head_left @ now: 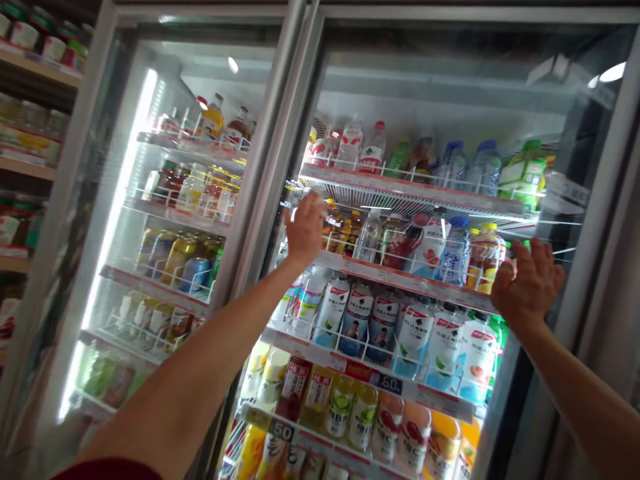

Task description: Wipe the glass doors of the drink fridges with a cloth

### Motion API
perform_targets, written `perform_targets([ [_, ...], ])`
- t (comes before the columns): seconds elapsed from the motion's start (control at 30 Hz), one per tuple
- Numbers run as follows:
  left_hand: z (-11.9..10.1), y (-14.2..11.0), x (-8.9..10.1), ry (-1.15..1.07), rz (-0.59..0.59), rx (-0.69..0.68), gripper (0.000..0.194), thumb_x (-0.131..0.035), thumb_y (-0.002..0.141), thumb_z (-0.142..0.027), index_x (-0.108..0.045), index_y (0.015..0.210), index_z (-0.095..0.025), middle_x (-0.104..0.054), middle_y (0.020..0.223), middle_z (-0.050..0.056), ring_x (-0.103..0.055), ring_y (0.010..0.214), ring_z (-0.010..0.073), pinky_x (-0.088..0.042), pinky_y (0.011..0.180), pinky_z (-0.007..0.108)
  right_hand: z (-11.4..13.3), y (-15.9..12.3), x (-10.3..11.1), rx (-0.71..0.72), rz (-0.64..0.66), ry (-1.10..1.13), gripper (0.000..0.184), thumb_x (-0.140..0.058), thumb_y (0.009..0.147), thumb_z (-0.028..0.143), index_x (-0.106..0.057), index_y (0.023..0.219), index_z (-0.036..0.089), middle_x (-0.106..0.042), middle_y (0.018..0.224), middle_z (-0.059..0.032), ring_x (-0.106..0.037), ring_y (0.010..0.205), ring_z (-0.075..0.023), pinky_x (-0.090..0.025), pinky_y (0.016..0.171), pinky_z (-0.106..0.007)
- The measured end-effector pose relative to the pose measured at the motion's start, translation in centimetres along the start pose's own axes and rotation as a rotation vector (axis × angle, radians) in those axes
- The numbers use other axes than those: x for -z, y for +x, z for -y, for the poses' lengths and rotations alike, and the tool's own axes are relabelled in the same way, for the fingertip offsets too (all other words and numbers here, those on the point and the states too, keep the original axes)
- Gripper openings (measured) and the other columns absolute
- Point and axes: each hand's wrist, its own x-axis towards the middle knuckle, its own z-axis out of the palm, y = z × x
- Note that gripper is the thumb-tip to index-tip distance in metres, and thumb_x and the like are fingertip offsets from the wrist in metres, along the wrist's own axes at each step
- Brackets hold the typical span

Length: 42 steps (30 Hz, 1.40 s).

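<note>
Both my arms reach up toward the right-hand glass door of a lit drinks cooler. My left hand is raised near the door's left side, fingers stretched and a little blurred, with nothing in it. Farther right, my right hand is also raised with its fingers extended, in front of the door's right part. Whether either palm touches the glass I cannot tell. Behind the door stand rows of drinks, among them white-and-blue bottles, a blue-capped bottle and a green-capped bottle.
A second glass-fronted cooler section with bottles and cans stands on the left, beyond the metal door frame. At the far left, a wooden shelf holds jars. A price tag sits on a lower cooler shelf. Lights reflect in the glass.
</note>
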Motion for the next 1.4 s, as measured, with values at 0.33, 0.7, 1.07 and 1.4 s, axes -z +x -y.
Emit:
perform_targets([
  [0.33, -4.8, -6.0, -1.6, -0.084, -0.064, -0.323, 0.029, -0.037, 0.09, -0.023, -0.053, 0.115, -0.028, -0.047, 0.135, -0.004, -0.029, 0.133, 0.0083, -0.011, 0.116, 0.033, 0.1, -1.5, -0.9, -0.006, -0.1, -0.006, 0.05, -0.037, 0.083, 0.038, -0.049, 0.128, 0.021, -0.044, 0.138, -0.0116, -0.035, 0.131, -0.0276, -0.025, 0.104, -0.053],
  [0.7, -3.7, -9.3, -0.7, -0.037, -0.086, -0.214, 0.034, -0.037, 0.089, -0.017, -0.053, 0.116, -0.026, -0.043, 0.139, -0.001, -0.019, 0.137, 0.012, -0.014, 0.116, 0.039, -0.3, -1.6, -1.1, -0.012, -0.096, -0.013, 0.049, -0.041, 0.08, 0.033, -0.049, 0.127, 0.021, -0.045, 0.137, -0.0117, -0.036, 0.13, -0.0282, -0.027, 0.103, -0.055],
  [1.07, 2.0, -10.2, 0.5, 0.014, -0.241, 0.101, 0.03, -0.038, 0.089, -0.017, -0.054, 0.115, -0.016, -0.041, 0.139, 0.01, -0.025, 0.135, 0.0169, -0.024, 0.112, 0.04, 0.9, -1.8, 0.0, -0.132, 0.052, -0.011, 0.053, -0.042, 0.077, 0.026, -0.047, 0.129, 0.017, -0.038, 0.142, -0.0123, -0.028, 0.135, -0.0261, -0.02, 0.106, -0.052],
  [1.4, -0.5, -15.0, 0.6, -0.074, -0.141, -0.095, 0.039, -0.042, 0.088, -0.014, -0.047, 0.125, -0.025, -0.032, 0.145, 0.003, -0.022, 0.136, 0.0134, -0.014, 0.116, 0.038, 0.6, -4.6, 0.0, -0.075, 0.067, -0.021, 0.059, -0.04, 0.075, 0.027, -0.043, 0.132, 0.016, -0.034, 0.144, -0.011, -0.024, 0.136, -0.0248, -0.021, 0.107, -0.052],
])
